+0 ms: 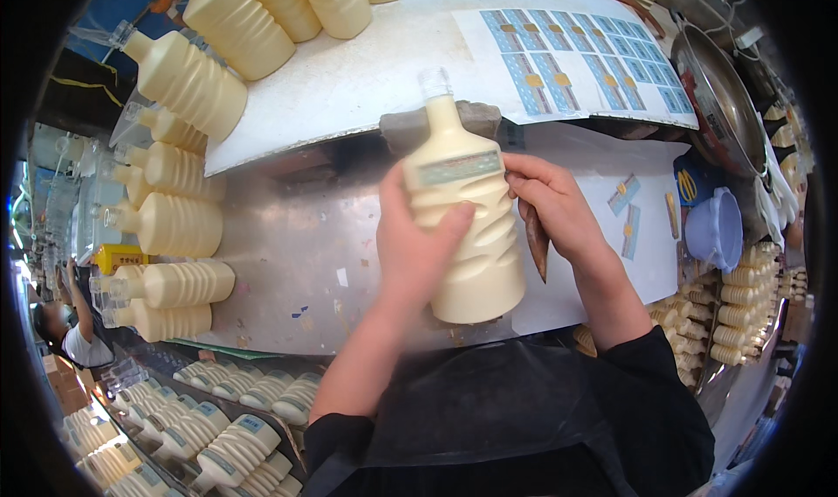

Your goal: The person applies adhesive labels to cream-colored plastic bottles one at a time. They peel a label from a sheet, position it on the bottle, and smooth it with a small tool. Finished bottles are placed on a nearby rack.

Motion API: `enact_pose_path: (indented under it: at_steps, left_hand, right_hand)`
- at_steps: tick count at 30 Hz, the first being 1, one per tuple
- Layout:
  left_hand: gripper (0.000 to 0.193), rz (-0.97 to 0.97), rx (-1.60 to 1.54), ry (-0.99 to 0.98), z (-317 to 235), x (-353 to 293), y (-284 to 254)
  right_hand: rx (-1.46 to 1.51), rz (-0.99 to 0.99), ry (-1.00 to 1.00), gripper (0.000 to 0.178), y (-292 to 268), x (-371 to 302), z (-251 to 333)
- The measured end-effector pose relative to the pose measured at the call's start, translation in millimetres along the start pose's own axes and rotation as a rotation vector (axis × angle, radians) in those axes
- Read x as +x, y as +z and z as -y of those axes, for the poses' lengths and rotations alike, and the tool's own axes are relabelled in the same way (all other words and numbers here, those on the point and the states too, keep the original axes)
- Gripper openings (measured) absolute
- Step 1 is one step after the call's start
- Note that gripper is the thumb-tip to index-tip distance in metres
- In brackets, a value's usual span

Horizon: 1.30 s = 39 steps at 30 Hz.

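Note:
A cream ribbed bottle (476, 292) with a clear neck lies tilted before me, its neck pointing away and resting over a grey-brown block (397, 133). My left hand (417, 235) is closed around its left side, thumb across the front ribs. A blue-green label strip (458, 167) sits across the bottle's shoulder. At the strip's right end, the fingertips of my right hand (554, 205) are pinched together. A brown, pointed, blade-shaped tool (536, 244) hangs from that hand, its tip towards me; its upper part is hidden by the fingers.
Printed label sheets (572, 52) lie on the raised white board (349, 87). Loose labels (630, 231), a blue-violet basin (716, 228) and yellow-handled scissors (687, 185) are at right. Cream bottles (182, 225) line the left; labelled ones (237, 449) stand lower left, where another person (83, 331) is visible.

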<state>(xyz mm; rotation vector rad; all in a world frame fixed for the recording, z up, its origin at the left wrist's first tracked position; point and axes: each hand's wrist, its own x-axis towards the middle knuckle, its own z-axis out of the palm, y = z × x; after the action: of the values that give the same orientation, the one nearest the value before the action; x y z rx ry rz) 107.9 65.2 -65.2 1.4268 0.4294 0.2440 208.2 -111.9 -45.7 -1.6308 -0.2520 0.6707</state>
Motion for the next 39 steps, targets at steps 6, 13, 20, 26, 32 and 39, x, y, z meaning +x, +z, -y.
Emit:
enact_pose_path:
  at_steps: [6, 13, 20, 26, 32, 39]
  left_hand:
    - [0.059, -0.056, -0.308, 0.006, -3.3, 1.0, -1.9]
    - [0.032, -0.031, -0.441, -0.05, -5.6, 15.0, -3.5]
    - [0.025, -0.09, -0.463, -0.042, 4.5, 20.2, -3.4]
    - [0.025, -0.081, -0.464, -0.044, 2.8, 20.1, -2.9]
    - [0.032, -0.065, -0.435, -0.085, -4.8, 17.0, -1.2]
    - [0.053, 0.048, -0.409, -0.044, -3.9, 3.4, -5.0]
  right_hand:
    - [0.075, -0.022, -0.062, 0.029, 3.9, 6.1, 2.2]
    - [0.09, -0.004, -0.084, 0.032, 14.0, 22.7, -9.8]
    - [0.046, -0.014, -0.053, 0.029, 14.9, 21.8, -3.2]
    - [0.061, -0.02, -0.061, 0.028, 15.1, 21.7, -4.4]
    - [0.146, -0.012, -0.072, 0.031, 9.9, 19.6, -3.8]
    - [0.104, -0.006, -0.107, 0.037, 1.2, 5.2, -4.7]
